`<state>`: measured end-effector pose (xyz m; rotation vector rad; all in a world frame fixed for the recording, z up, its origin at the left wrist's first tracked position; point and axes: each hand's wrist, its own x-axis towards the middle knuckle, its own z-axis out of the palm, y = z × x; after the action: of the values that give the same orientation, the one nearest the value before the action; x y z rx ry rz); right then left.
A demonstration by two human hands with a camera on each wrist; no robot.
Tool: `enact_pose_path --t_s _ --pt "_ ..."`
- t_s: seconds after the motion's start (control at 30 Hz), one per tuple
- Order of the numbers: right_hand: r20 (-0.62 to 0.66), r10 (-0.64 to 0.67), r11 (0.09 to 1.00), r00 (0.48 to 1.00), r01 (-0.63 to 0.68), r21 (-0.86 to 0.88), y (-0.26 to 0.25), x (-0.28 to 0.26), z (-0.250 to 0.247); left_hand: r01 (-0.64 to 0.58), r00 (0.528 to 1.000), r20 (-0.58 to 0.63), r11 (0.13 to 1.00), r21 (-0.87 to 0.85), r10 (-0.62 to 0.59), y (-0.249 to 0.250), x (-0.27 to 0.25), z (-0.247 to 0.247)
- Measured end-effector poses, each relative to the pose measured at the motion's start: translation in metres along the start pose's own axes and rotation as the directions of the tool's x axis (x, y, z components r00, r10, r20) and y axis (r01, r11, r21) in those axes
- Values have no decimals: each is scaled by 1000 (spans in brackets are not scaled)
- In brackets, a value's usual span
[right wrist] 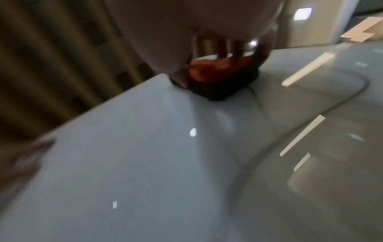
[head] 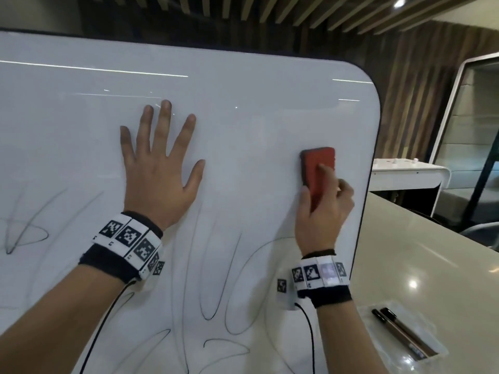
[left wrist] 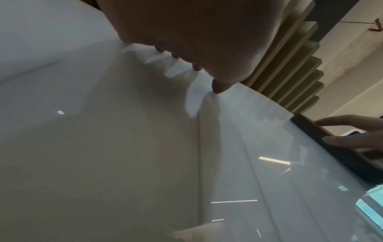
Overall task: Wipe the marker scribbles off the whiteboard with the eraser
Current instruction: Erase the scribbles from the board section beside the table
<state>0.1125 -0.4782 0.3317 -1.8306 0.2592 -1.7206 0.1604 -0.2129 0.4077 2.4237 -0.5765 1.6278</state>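
The right hand [head: 322, 211] grips the eraser [head: 318, 171], thumb along its left edge and fingers curled over its red back, with the forefinger laid across the top. The eraser's dark pad lies flat against the whiteboard [head: 243, 103], close to the board's right edge. In the right wrist view the same hand [right wrist: 186, 41] shows from behind, fingers wrapped round the eraser [right wrist: 219, 75], its black felt on the board [right wrist: 145, 155]; that view is blurred.

To the left of the right hand, well apart from it, the left hand [head: 159, 168] rests flat on the board, fingers straight and spread, holding nothing. The left wrist view shows that hand [left wrist: 196, 41] from underneath, fingertips [left wrist: 216, 87] touching the board [left wrist: 103, 147], and the other hand's fingers at the far right edge.

Above and between the two hands the board is white. Below them lie the scribbles [head: 216, 279]: long thin black loops under the right wrist and between the forearms, and a fainter looped mark off to the left of the left wrist.

Each wrist wears a dark band with black-and-white markers, and a cable hangs from each.

To the right of the right forearm, beyond the board's edge, a pale counter [head: 432, 252] holds a clear tray [head: 388, 306] with two markers [head: 402, 333] lying side by side in it.
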Motion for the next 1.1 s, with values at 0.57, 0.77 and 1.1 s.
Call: enact_pose_path --t_s 0.57,0.77,1.1 --pt "-14 637 768 770 -634 85 72 -84 -37 39 997 68 999 3 -39 15 -42 11" --pt "188 94 996 978 -90 -29 20 -24 -26 88 995 47 996 -25 -87 22 -43 14" --pt "13 554 827 832 -553 106 48 -27 -34 109 994 24 993 -55 -108 29 -47 18"
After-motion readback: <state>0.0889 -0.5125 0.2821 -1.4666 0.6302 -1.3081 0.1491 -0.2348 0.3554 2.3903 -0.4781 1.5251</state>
